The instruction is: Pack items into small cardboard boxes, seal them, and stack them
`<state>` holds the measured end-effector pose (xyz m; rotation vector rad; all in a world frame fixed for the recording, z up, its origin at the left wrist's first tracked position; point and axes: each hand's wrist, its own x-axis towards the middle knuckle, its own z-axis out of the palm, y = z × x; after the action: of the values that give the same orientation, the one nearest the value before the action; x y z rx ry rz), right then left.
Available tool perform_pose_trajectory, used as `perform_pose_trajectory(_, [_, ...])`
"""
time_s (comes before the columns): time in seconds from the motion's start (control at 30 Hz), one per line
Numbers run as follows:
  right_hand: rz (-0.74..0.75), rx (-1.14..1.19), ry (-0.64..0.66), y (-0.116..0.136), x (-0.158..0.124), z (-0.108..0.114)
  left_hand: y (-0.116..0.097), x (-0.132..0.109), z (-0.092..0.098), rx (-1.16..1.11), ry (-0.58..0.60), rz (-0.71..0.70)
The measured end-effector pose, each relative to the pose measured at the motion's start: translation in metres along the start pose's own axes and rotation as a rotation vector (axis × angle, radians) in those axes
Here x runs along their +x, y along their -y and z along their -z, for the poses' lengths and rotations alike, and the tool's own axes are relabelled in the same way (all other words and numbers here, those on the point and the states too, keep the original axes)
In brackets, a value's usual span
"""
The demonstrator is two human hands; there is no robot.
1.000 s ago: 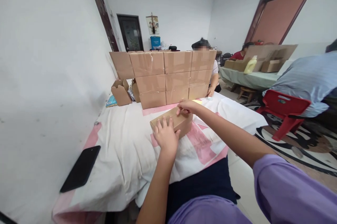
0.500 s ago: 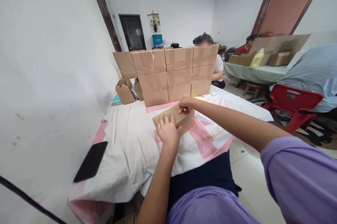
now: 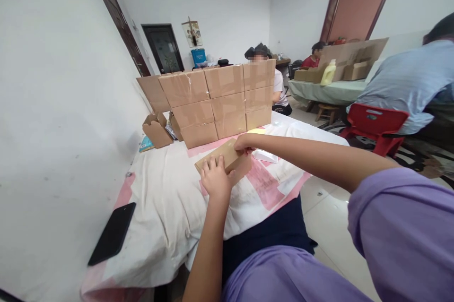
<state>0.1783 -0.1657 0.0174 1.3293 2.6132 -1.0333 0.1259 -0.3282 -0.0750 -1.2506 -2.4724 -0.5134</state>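
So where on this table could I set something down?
The wrinkled cloth between the phone and the left hand is bare. So is a patch beyond the right forearm. Crowded around the box: stacked cartons close behind, a white item beside the right hand.

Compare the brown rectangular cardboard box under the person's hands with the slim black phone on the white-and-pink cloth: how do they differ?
Colour: the cardboard box is brown, the slim phone black.
Shape: the box has raised side walls; the phone is thin and flat.
Contact: the left hand and right hand touch the box; neither touches the phone.
Shared: both rest on the white-and-pink cloth.
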Motion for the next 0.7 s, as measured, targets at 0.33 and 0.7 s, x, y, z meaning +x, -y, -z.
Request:
perform_pose_trajectory(0.33, [0.327,-0.475,-0.117,-0.035,-0.038,0.005,0.003,-0.002,-0.004,0.041,-0.041,-0.025])
perform_pose_trajectory(0.7, [0.449,-0.635,-0.186,-0.050,-0.047,0.000,0.009,-0.004,-0.004,0.061,-0.085,-0.100])
